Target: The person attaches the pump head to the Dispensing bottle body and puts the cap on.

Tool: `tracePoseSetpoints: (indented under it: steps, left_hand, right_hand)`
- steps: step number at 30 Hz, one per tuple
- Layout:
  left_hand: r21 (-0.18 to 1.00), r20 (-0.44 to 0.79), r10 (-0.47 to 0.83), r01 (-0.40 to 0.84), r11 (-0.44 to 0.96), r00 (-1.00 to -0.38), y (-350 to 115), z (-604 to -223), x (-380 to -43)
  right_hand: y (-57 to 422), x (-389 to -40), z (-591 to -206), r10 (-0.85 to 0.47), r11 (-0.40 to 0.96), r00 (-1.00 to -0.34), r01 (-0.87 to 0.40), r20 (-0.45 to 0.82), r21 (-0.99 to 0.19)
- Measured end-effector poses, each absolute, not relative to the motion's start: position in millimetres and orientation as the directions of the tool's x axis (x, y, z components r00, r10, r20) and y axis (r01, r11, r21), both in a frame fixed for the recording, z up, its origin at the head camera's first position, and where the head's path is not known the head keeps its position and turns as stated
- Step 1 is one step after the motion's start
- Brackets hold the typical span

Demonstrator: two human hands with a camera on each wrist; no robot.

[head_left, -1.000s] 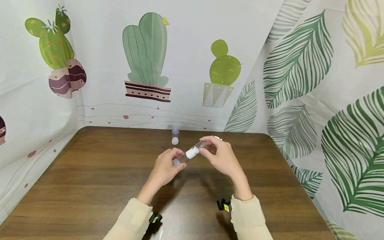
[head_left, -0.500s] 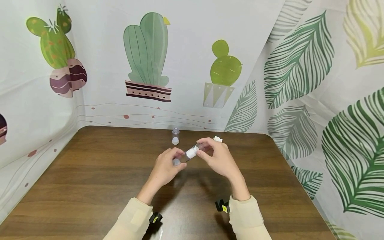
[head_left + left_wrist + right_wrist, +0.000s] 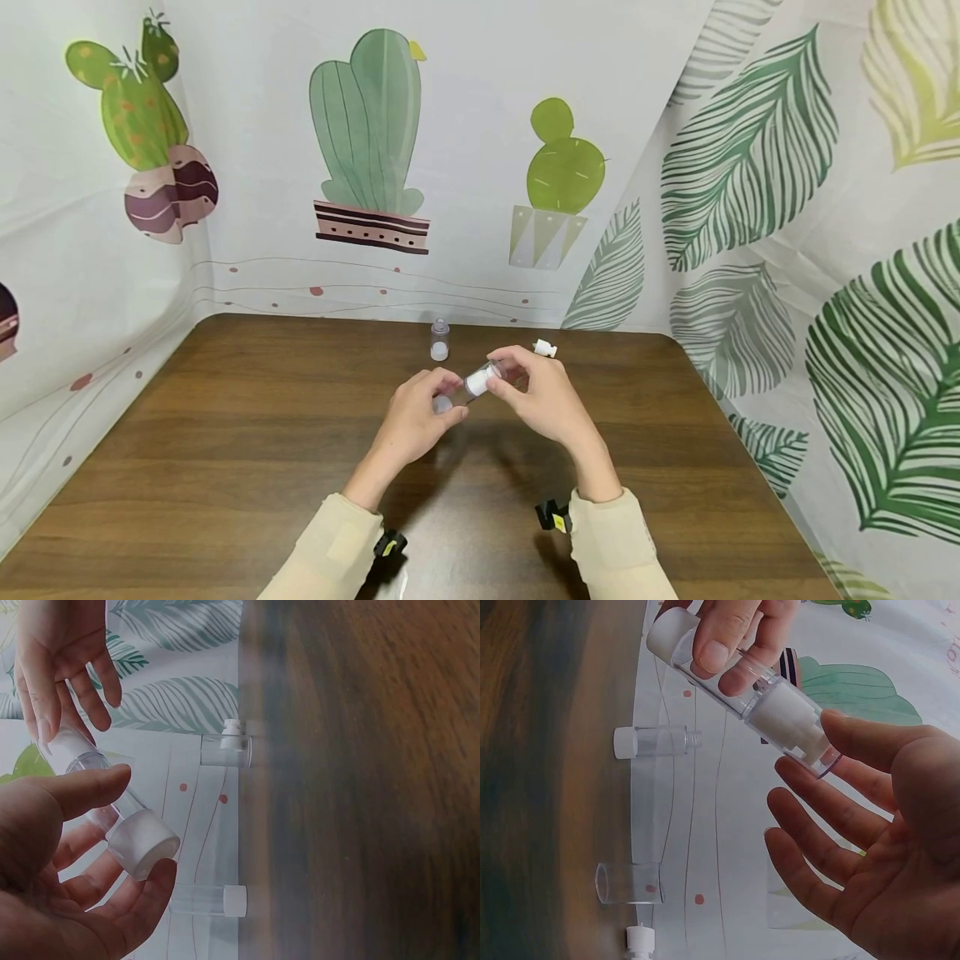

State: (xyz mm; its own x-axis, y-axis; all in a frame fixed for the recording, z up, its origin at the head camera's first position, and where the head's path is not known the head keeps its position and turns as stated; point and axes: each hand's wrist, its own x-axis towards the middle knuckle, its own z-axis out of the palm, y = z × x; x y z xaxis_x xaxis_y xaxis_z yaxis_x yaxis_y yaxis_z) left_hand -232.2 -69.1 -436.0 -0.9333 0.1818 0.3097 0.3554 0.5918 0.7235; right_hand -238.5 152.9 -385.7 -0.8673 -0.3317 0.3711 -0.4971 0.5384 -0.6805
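In the head view my left hand grips a small clear pump bottle with a white base, tilted up to the right. Its white base shows plainly in the left wrist view. A white pump top sits on the bottle's neck, inside a clear cap. My right hand pinches that cap's far end between thumb and index finger, the other fingers spread loosely in the right wrist view. The cap's lower rim lies close to the bottle's shoulder; I cannot tell whether it is fully seated.
Towards the table's back edge a second clear bottle stands upright, with no pump on it. Further right is a loose white pump top, partly behind my right hand, with a loose clear cap near it. Printed cloth hangs behind.
My right hand has moved slightly left and down, sliding the clear cap over the white pump top. The loose pump top behind it shows more. My left hand has stayed almost still.
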Motion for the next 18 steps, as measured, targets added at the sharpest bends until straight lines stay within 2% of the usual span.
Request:
tracePoseSetpoints:
  steps: [18]
  left_hand:
    - [0.672, 0.385, 0.215, 0.433, 0.601, -0.897, -68.1, -434.0, -231.9]
  right_hand:
    - [154.3, -240.1, -388.7, -0.311, 0.531, -0.884, -0.466, 0.349, -0.708]
